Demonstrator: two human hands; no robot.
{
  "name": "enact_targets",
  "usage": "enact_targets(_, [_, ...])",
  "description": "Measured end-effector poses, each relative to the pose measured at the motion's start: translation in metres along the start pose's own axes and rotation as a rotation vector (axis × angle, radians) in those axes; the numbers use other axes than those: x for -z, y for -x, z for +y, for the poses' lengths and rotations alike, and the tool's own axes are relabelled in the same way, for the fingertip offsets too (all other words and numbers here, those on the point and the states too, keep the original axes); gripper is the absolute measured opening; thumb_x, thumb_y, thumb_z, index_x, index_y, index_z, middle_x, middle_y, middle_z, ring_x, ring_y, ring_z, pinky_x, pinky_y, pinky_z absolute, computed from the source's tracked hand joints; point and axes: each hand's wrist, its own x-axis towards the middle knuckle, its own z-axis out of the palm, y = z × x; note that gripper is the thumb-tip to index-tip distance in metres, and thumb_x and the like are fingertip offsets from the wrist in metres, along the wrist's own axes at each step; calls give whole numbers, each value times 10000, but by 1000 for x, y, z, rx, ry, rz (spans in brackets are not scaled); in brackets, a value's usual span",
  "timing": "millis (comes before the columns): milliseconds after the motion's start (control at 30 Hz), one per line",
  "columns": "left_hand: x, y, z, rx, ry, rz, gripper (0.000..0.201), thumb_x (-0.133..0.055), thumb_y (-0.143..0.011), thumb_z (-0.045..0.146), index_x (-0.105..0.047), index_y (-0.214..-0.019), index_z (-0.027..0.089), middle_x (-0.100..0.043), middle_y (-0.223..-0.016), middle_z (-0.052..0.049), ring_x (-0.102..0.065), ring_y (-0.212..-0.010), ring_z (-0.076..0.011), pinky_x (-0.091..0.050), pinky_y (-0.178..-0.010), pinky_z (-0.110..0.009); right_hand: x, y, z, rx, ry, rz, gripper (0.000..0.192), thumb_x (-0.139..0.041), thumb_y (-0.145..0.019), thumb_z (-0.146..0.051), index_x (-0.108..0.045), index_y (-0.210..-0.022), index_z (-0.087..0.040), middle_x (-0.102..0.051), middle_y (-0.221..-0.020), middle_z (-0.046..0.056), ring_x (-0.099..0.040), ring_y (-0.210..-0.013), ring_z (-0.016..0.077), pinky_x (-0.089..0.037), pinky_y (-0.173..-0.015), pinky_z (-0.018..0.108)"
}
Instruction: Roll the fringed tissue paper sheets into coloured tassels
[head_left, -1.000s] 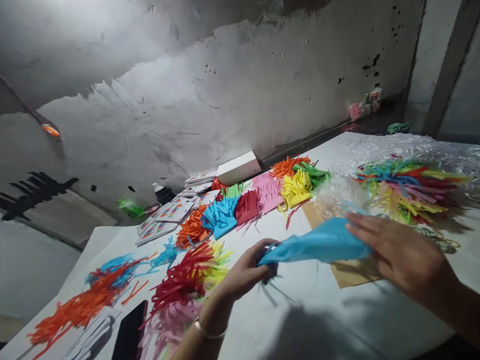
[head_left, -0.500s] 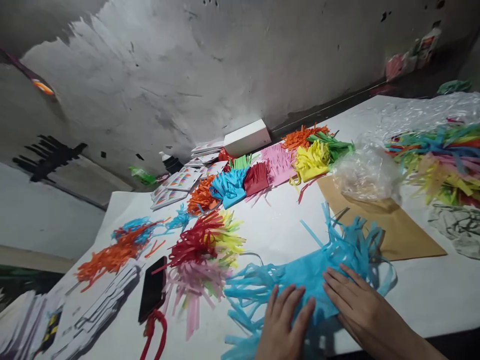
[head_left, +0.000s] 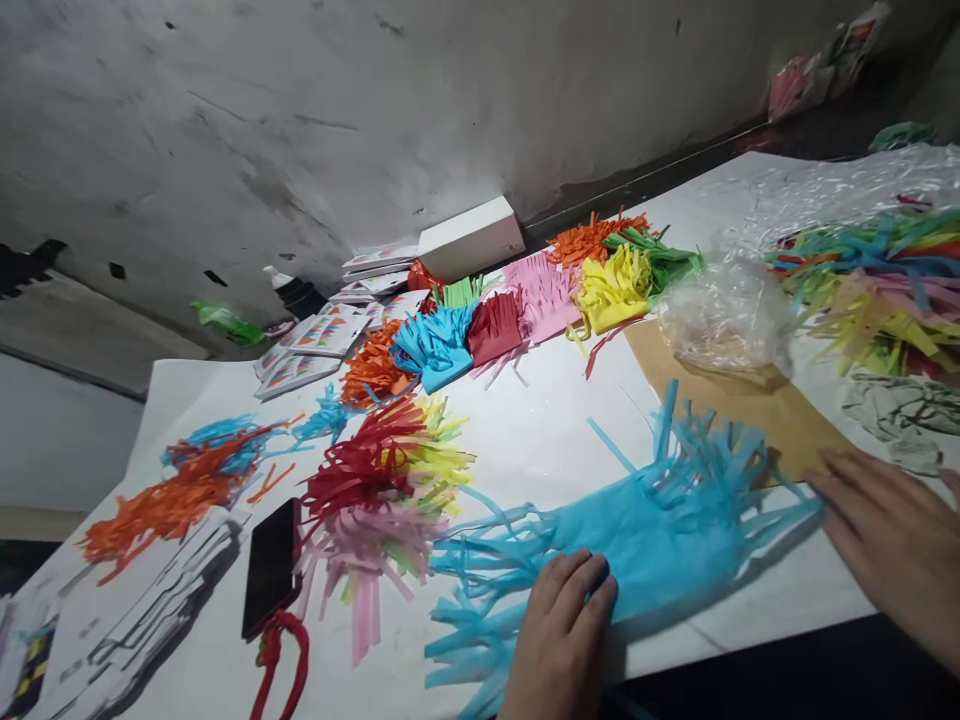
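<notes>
In front of me lies a sheet of light blue tissue paper (head_left: 645, 560), its middle whole and its ends cut into fringe. My left hand (head_left: 562, 630) rests on its near edge, fingers laid over the paper and slightly bent. At the right end, several blue strips stretch out to the fingertips of my right hand (head_left: 885, 540). That hand is low over the table with its fingers extended; its thumb is hidden. More blue fringe stands up at the paper's far right corner.
Dark red, yellow and pink fringe (head_left: 375, 480) lies left of the paper, beside a phone (head_left: 270, 570) with a red cord. Folded fringed bundles (head_left: 495, 330) line the back. A brown envelope (head_left: 795, 430) lies under clear plastic (head_left: 724, 315). Paper strips (head_left: 142, 640) sit front left.
My right hand has moved off the paper's middle to the right, and strips there now stretch straighter. My left hand stays on the near edge. The view has shifted slightly.
</notes>
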Motion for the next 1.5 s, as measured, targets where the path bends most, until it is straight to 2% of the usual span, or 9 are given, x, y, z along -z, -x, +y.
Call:
enact_targets(200, [2,-8,8,31,40,13,291,-398,-1042,159,-658,-1174,164,-761,-1186,-148,-689,-1153,-274,-594,-951,-472,29,-15,-70,333,-247,-124,540,-481,-958,-180,-511,-1494,-241,-582,-1475,91,-570,-1333,282,-459,-1109,422])
enact_targets(333, [6,-4,6,46,67,-19,280,-406,-1050,174,-657,-1173,195,-764,-1193,-108,-683,-1151,-240,-500,-1060,-475,10,-17,-129,485,-408,-162,421,-420,-951,-30,-693,-1249,-148,-714,-1297,96,-653,-1225,229,-527,-1063,398])
enact_targets(467, [25,36,-28,165,-3,-98,307,-473,-987,77,-679,-1135,250,-758,-1231,-63,-645,-1226,-223,-293,-1204,-519,-9,-11,-127,497,-437,-137,440,-406,-934,20,-708,-1224,-116,-733,-1248,135,-673,-1202,229,-556,-1041,394])
enact_targets(633, [87,106,-86,444,-201,-228,460,-510,-850,43,-718,-1166,303,-717,-1311,-102,-657,-1222,-328,-445,-1072,-615,-2,-16,-114,548,-457,-100,430,-418,-920,21,-723,-1190,-117,-749,-1215,123,-688,-1182,225,-555,-1048,373])
enact_targets(767, [119,91,-64,566,-122,-171,487,-564,-908,176,-590,-1370,327,-572,-1489,-99,-575,-1332,-334,-521,-1053,-528,-1,-15,-119,512,-469,-89,412,-444,-908,51,-733,-1156,-105,-758,-1198,113,-702,-1155,218,-548,-1053,357])
enact_targets(933, [59,5,7,212,151,-80,445,-596,-941,247,-551,-1384,238,-649,-1377,-141,-612,-1269,-319,-529,-1056,-493,-8,-9,-123,435,-515,-102,343,-513,-926,11,-741,-1139,-131,-770,-1163,105,-707,-1137,222,-547,-1044,369])
enact_targets(1067, [5,-30,20,165,211,24,178,-542,-984,135,-651,-1118,180,-768,-1085,-108,-692,-962,-253,-597,-840,-406,-2,-15,-120,410,-533,-103,317,-502,-945,-13,-746,-1095,-147,-785,-1104,86,-724,-1078,207,-556,-996,351])
enact_targets(1367, [6,-28,14,142,264,26,206,-433,-1034,148,-634,-1072,168,-779,-989,-99,-679,-875,-216,-576,-795,-339,-4,-23,-127,380,-524,-188,328,-410,-1042,-152,-720,-1149,-181,-752,-1204,73,-645,-1197,224,-284,-1196,432])
enact_targets(1500, [2,-23,11,254,303,-43,240,-386,-1056,192,-625,-1058,206,-764,-979,-81,-687,-852,-210,-559,-774,-321,-7,-34,-123,333,-527,-236,377,-352,-1021,-97,-711,-1025,-211,-773,-1047,46,-683,-1030,217,-334,-1109,446])
